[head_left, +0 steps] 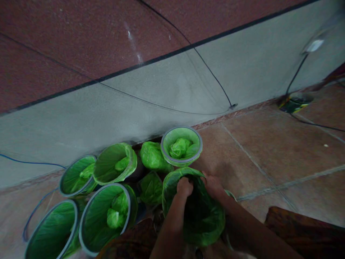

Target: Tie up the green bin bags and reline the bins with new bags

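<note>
Two bare hands meet at the far rim of a thin, crinkled green plastic bag [201, 216] that stands open on the reddish-brown tiled floor [269, 151], directly in front of the person. In the head view, the only one, the left hand [184, 187] is curled into a loose fist over the bag's upper edge, fingers folded tight on a pinch of the film. The right hand [214, 185] sits just beside it, fingers bent down over the same rim and closed on the plastic; the fingertips themselves are hidden behind the fold, so how deep the hold goes cannot be told. Both forearms run down into the bag's mouth from the bottom of the picture. Just beyond the hands stands a small round bucket with a grey rim and green liner [181, 145], a knotted green bundle lying inside it. To the left are four more grey-rimmed buckets lined in green [106, 216], two of them holding similar crumpled bundles, and loose tied green bags [152, 156] lie between them, touching the open bag's left side. Behind the group rises a low grey concrete wall [161, 86] with thin black cables [212, 77] draped across it, and a blue cable [35, 212] loops on the floor at the far left.
</note>
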The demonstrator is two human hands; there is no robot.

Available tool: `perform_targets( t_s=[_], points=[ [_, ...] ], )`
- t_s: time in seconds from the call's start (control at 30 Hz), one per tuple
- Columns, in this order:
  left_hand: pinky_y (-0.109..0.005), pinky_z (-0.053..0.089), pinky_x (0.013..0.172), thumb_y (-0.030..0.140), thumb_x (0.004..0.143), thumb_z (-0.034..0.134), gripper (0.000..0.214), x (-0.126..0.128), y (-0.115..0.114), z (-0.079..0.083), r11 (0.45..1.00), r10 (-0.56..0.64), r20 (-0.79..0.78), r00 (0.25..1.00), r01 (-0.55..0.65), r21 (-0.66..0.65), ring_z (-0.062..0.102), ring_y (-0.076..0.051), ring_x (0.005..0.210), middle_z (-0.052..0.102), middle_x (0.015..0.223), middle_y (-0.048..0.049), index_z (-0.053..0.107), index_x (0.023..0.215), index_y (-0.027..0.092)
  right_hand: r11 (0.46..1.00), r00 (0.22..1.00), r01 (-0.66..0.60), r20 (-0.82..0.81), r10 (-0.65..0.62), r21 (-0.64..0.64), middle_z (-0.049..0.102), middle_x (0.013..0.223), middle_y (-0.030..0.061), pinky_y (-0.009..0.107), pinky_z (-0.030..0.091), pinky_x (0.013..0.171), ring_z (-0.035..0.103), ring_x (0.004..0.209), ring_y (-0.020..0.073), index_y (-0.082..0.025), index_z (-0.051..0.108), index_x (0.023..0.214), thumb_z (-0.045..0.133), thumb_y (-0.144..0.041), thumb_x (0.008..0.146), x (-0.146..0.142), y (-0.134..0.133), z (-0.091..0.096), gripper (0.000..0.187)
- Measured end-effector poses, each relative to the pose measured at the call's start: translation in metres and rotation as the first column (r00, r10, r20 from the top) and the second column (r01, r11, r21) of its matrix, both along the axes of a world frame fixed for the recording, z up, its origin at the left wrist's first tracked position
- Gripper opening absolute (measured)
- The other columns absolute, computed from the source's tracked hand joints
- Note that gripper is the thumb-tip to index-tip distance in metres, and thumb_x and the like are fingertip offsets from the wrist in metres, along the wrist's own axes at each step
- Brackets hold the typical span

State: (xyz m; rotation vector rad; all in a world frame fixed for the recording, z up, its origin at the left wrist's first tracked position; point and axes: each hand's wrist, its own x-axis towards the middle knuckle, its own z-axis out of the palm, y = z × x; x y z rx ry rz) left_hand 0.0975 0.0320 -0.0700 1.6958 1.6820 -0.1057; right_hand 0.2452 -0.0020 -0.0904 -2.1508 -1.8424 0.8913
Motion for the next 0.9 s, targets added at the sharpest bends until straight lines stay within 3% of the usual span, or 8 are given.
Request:
perform_targets(
  t_s=[0.1,0.17,0.27,0.33,0.43,0.53,0.77,0.9],
  points=[
    [-0.029,0.049,0.088,0.028,0.09,0.055,0.023,-0.01,-0.008,0.021,0.999,-0.023,0.003,1.0,0.023,0.047,0.069,-0.022,0.098,0.076,0.099,-0.0117,0.076,0.089,0.017,0.988,0.987,0.156,0.026,-0.156,0.01,0.072,0.109,0.0204,0.034,0.048,0.084,0.069,0.099,0.0271,-0.006,0.058,0.127,0.035,-0.028,0.098,0.002,-0.021,0.0,0.044],
    [-0.028,0.05,0.085,0.029,0.095,0.047,0.03,-0.016,-0.005,0.038,0.976,0.072,0.031,0.997,-0.077,0.203,0.07,-0.02,0.092,0.076,0.097,-0.0089,0.076,0.094,0.02,0.971,0.976,0.217,-0.024,-0.216,0.104,0.07,0.116,0.0202,0.035,0.048,0.087,0.067,0.105,0.0279,-0.008,0.058,0.128,0.04,-0.037,0.097,0.006,-0.022,0.004,0.046],
    [-0.026,0.048,0.088,0.027,0.097,0.044,0.032,-0.024,0.016,0.058,0.855,0.212,0.082,0.974,-0.226,0.467,0.069,-0.018,0.095,0.074,0.106,-0.0092,0.071,0.111,0.018,0.929,0.951,0.307,-0.11,-0.29,0.206,0.07,0.119,0.0177,0.034,0.048,0.088,0.066,0.106,0.0271,-0.012,0.062,0.124,0.034,-0.046,0.098,0.016,-0.001,0.018,0.051],
    [-0.027,0.047,0.091,0.027,0.097,0.045,0.032,-0.028,0.034,0.063,0.848,0.202,0.021,0.979,-0.185,0.497,0.067,-0.02,0.101,0.073,0.11,-0.0103,0.07,0.115,0.018,0.936,0.953,0.296,-0.127,-0.276,0.189,0.073,0.106,0.0151,0.032,0.049,0.082,0.068,0.096,0.0248,-0.014,0.069,0.109,0.029,-0.045,0.099,0.021,0.023,0.027,0.051],
    [-0.029,0.048,0.09,0.031,0.098,0.043,0.033,-0.03,0.053,0.055,0.929,0.087,-0.127,0.988,-0.034,0.369,0.067,-0.021,0.102,0.074,0.107,-0.0109,0.073,0.107,0.019,0.983,0.976,0.143,-0.18,-0.121,0.117,0.075,0.09,0.011,0.028,0.048,0.076,0.068,0.083,0.0202,-0.016,0.071,0.088,0.03,-0.04,0.099,0.02,0.055,0.029,0.049],
    [-0.028,0.048,0.087,0.035,0.099,0.042,0.036,-0.032,0.056,0.04,0.966,-0.006,-0.156,0.988,0.046,0.254,0.069,-0.02,0.097,0.075,0.103,-0.0093,0.075,0.098,0.021,0.998,0.967,-0.019,-0.251,0.034,0.061,0.075,0.09,0.0082,0.028,0.049,0.079,0.068,0.083,0.0184,-0.017,0.071,0.088,0.031,-0.037,0.099,0.012,0.065,0.02,0.046],
    [-0.025,0.047,0.093,0.031,0.09,0.062,0.018,-0.05,0.047,0.021,0.953,-0.064,0.112,0.992,0.028,0.301,0.067,-0.015,0.1,0.076,0.106,-0.003,0.075,0.099,0.024,0.973,0.943,-0.214,-0.24,0.23,0.09,0.073,0.116,0.0093,0.03,0.048,0.092,0.067,0.105,0.0209,-0.019,0.066,0.121,0.034,-0.035,0.1,0.005,0.044,0.009,0.041],
    [-0.027,0.045,0.099,0.022,0.084,0.068,0.022,-0.058,0.042,0.021,0.94,-0.069,0.022,0.997,0.057,0.337,0.064,-0.016,0.107,0.073,0.112,-0.0019,0.072,0.106,0.025,0.97,0.955,-0.239,-0.168,0.244,0.049,0.073,0.116,0.0094,0.029,0.048,0.088,0.068,0.101,0.0211,-0.019,0.06,0.127,0.036,-0.033,0.1,0.003,0.04,0.014,0.04]
  ],
)
